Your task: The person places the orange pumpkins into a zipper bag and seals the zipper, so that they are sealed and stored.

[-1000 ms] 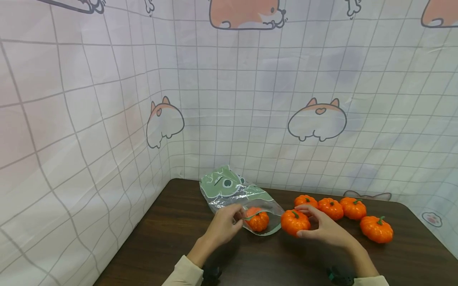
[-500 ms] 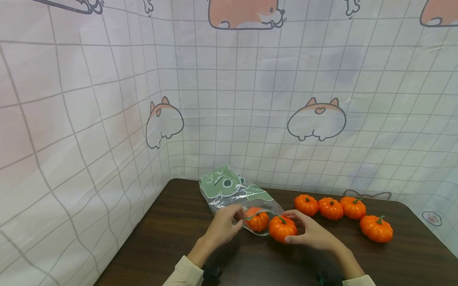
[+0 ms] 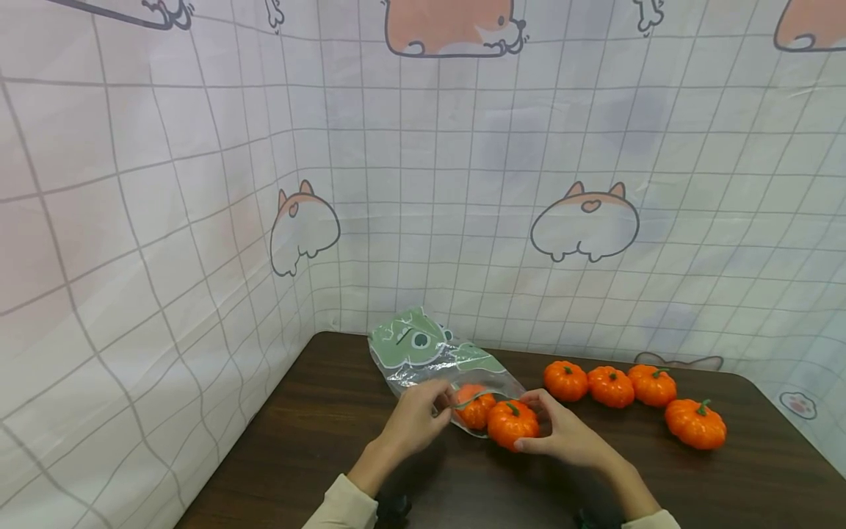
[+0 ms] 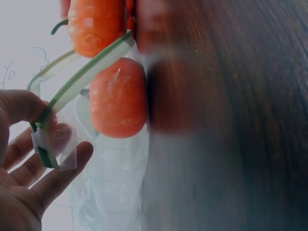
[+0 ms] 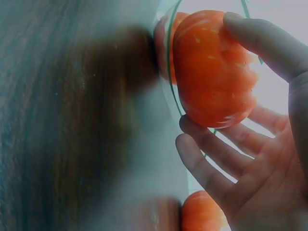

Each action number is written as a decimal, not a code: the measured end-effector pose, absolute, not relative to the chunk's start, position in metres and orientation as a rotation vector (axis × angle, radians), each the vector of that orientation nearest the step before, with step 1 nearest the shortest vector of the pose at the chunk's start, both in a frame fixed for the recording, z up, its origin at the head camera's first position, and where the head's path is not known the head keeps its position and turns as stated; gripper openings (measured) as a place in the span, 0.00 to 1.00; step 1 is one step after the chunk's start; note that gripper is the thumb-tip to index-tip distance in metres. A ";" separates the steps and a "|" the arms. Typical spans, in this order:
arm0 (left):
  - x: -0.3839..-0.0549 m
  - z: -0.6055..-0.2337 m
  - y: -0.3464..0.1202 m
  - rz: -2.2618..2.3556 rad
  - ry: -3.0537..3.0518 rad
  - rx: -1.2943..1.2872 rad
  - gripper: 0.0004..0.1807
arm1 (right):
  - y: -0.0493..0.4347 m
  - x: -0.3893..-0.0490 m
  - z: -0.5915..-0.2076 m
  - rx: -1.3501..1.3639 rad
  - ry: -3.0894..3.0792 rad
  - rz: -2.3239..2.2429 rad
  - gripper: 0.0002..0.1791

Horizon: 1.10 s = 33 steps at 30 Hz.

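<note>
My left hand (image 3: 411, 422) pinches the green zip edge (image 4: 79, 79) of a clear zip bag (image 3: 418, 345) with a green cartoon print. The bag lies on the table with its mouth held apart. One small orange pumpkin (image 4: 119, 98) sits inside it. At the mouth, my right hand (image 3: 568, 435) holds a second pumpkin (image 3: 512, 425) between thumb and fingers. In the right wrist view, this held pumpkin (image 5: 214, 72) stands in front of the one in the bag, with the zip rim around it. The two pumpkins overlap in the head view; whether they touch is unclear.
Several more pumpkins (image 3: 611, 386) stand at the back right of the dark wooden table (image 3: 291, 433), one (image 3: 695, 424) nearer the front. A white gridded cloth (image 3: 436, 220) with cartoon dogs hangs behind and to the left.
My right hand has carried its pumpkin leftward and slightly down to the bag's mouth. My left hand has stayed on the bag's edge.
</note>
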State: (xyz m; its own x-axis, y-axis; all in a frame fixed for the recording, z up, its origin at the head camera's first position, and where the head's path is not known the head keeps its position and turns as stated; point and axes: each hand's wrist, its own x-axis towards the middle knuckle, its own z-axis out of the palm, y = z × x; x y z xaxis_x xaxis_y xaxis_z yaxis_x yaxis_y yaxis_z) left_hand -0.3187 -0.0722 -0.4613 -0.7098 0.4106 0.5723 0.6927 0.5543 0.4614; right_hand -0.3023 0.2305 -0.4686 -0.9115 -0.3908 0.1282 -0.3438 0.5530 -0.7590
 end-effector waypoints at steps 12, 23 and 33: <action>-0.318 -0.464 -0.071 -0.904 -2.385 -0.890 0.10 | 0.217 -0.301 -0.472 -0.567 2.779 -1.340 0.39; -0.315 -0.461 -0.067 -0.906 -2.385 -0.904 0.11 | 0.201 -0.296 -0.471 -0.430 2.883 -1.348 0.39; -0.313 -0.459 -0.065 -0.917 -2.382 -0.907 0.11 | 0.192 -0.294 -0.467 -0.293 3.056 -1.191 0.42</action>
State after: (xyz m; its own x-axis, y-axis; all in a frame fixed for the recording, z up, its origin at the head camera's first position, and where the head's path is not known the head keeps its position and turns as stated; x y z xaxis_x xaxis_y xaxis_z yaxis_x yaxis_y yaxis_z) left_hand -0.3132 -0.0650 -0.4585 -0.6939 0.4194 0.5853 0.7037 0.5674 0.4276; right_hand -0.2937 0.1920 -0.4673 -0.9728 -0.1099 0.2039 -0.2189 0.7239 -0.6543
